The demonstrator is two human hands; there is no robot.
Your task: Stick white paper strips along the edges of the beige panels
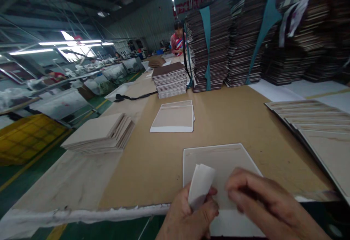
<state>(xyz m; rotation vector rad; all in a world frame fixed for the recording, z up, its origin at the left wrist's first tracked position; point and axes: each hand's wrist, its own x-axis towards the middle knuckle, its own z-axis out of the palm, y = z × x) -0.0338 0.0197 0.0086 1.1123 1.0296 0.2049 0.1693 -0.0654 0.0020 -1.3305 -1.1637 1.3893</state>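
Big factory bench covered in brown board [218, 123], and the left hand [188, 218] is pinched shut on a small stack of white paper slips [201, 185] over a pale panel [218, 160], right hand [259, 200] loosely curled and empty beside it, so probably peeling one slip off next.

Both hands, left hand [188, 214] and right hand [262, 200], are bare, without gloves or sleeves.

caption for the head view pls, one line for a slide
Left hand pinches a small white slip over a pale board, right hand alongside.
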